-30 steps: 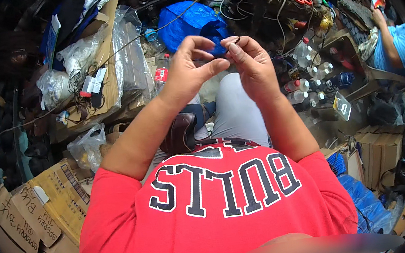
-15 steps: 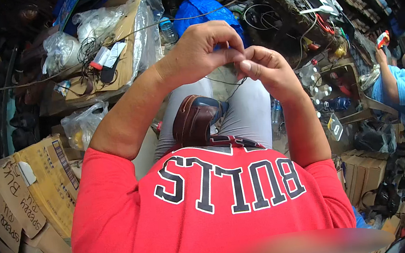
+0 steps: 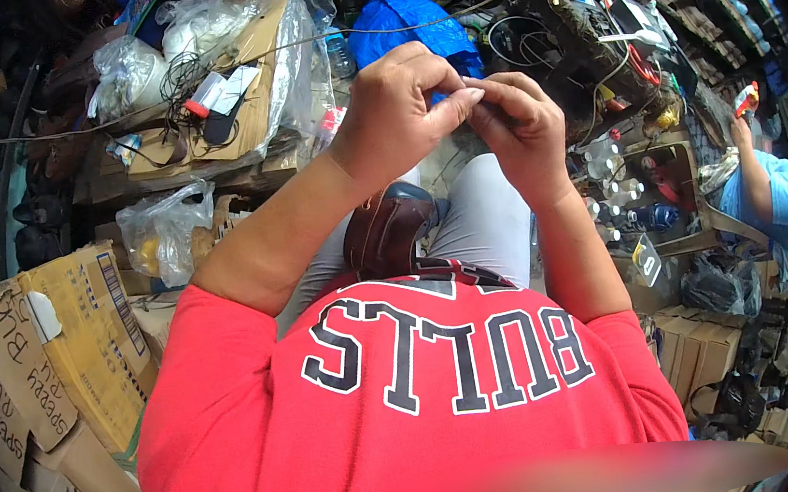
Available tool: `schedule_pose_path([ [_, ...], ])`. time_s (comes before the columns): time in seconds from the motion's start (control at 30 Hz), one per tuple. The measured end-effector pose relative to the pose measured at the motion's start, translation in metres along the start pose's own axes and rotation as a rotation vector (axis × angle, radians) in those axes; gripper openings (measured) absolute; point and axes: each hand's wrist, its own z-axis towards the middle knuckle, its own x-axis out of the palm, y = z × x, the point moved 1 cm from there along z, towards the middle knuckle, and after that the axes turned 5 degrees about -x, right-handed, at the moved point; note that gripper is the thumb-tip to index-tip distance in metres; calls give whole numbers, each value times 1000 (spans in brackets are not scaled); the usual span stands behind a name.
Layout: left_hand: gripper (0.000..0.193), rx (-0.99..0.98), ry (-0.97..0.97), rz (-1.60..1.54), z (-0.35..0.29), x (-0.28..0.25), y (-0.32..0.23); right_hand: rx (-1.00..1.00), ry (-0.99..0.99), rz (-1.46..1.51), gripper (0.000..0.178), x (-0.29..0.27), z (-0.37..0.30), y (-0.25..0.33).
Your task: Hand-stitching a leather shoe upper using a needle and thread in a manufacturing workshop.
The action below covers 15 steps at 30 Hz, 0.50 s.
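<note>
While left fingers and right fingers pinch closed, tips meeting before me, can't tell what sits between them. Brown shoe below them, nearer my body, on grey-trousered lap. Blue plastic sheet beyond fingers. Person in blue far right of them.

Wide fisheye view from the left of two head-worn cameras, facing steeply down, red shirt filling the near lower part, raised hands farther out, upright, cluttered surroundings curving toward a dark rim.
</note>
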Motion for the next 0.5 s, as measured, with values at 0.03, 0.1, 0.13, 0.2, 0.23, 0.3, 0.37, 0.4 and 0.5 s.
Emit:
schedule_pose_path([
  [0.03,13,25,21,0,1,0,1,-67,-15,-177,17,-1,0,0],
  [0.1,11,-58,33,-89,3,0,4,-43,-22,-115,16,-2,1,-3],
  [0.13,10,-149,45,-170,3,0,6,-3,-45,-51,14,-1,1,-5],
  [0.2,8,-130,44,-187,3,2,8,139,-64,193,14,1,0,-10],
  [0.23,9,-248,101,-322,3,4,10,329,-92,409,15,2,-2,-13],
  [0.3,11,-425,197,-501,3,7,13,338,-73,505,16,3,-3,-14],
  [0.37,9,-421,179,-488,3,7,14,403,-83,585,18,4,-4,-14],
  [0.4,8,-423,164,-471,3,7,15,406,-79,582,18,4,-4,-14],
  [0.5,5,-324,112,-385,2,9,14,444,-102,662,19,4,-4,-15],
])
